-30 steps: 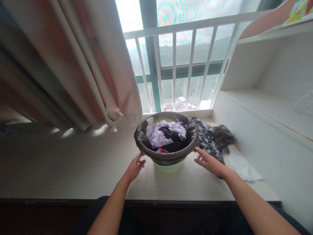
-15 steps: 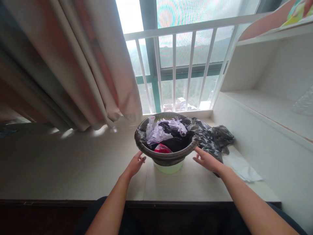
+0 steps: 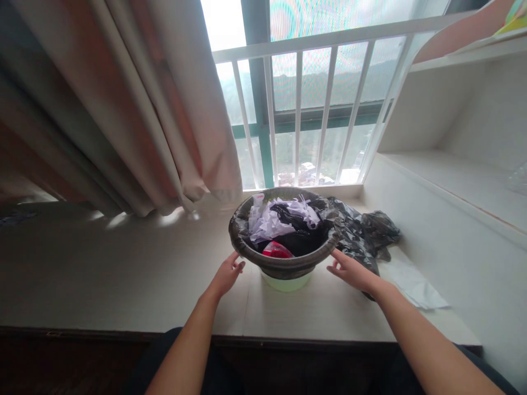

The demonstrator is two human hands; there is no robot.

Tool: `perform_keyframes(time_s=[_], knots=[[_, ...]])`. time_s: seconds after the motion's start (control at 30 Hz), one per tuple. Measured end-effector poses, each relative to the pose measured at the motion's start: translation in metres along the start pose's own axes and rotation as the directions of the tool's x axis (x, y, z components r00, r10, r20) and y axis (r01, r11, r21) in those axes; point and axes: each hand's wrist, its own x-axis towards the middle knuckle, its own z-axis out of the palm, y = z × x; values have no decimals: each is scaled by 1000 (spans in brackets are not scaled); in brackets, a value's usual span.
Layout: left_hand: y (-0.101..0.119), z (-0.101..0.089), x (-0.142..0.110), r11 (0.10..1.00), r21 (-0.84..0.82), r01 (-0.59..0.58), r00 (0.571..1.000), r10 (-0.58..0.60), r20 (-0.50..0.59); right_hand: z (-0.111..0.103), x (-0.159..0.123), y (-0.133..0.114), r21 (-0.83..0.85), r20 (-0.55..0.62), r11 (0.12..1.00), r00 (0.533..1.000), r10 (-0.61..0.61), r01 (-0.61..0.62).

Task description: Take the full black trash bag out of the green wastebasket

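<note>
A round trash bin [image 3: 287, 282] with a pale green base stands on the white ledge. A black bin liner [image 3: 288, 270] is folded over its rim. Inside lie white paper scraps [image 3: 267, 222], dark plastic and a red wrapper [image 3: 276, 250]. My left hand [image 3: 227, 274] is at the bin's left side, index finger touching the lined rim and thumb apart. On the right side, my right hand [image 3: 349, 270] reaches to the rim in the same way, thumb apart from the fingers. Nothing shows between the fingers of either hand; some fingertips are partly hidden by the rim.
A crumpled black plastic bag [image 3: 358, 233] lies right of the bin, beside white paper sheets [image 3: 414, 280]. Behind are a white railing [image 3: 298, 109] and window. A curtain [image 3: 164, 109] hangs at left, a white shelf unit [image 3: 436, 192] stands at right.
The view has shifted slightly, so the scene sits a little further right. Both hands remain at the sides of the bin, and its contents look the same.
</note>
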Motion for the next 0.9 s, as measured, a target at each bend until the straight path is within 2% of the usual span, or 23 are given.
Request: perform_keyframes(time_s=[0.2,0.37,0.57,0.67,0.77,0.9], knots=[[-2,0,-2,999,37,23,1000,-22,-21,3,0,-5,19,21,1000,1000,-12,11],[-2,0,-7,995,89,42,998,-38,-52,3,-7,-7,9,-12,1000,1000,-13,13],[6,2,-15,989,143,24,998,-15,-63,2,-16,-1,-38,-62,997,996,65,-67],[10,2,-20,980,195,25,998,-14,-57,3,-19,-2,-49,-73,997,996,59,-63],[11,-4,-25,969,247,15,1000,-11,-18,-1,-22,-4,-63,-81,996,995,52,-57],[5,-22,-29,946,325,-1,999,-14,46,-18,-27,-4,-121,-69,992,997,23,-31]])
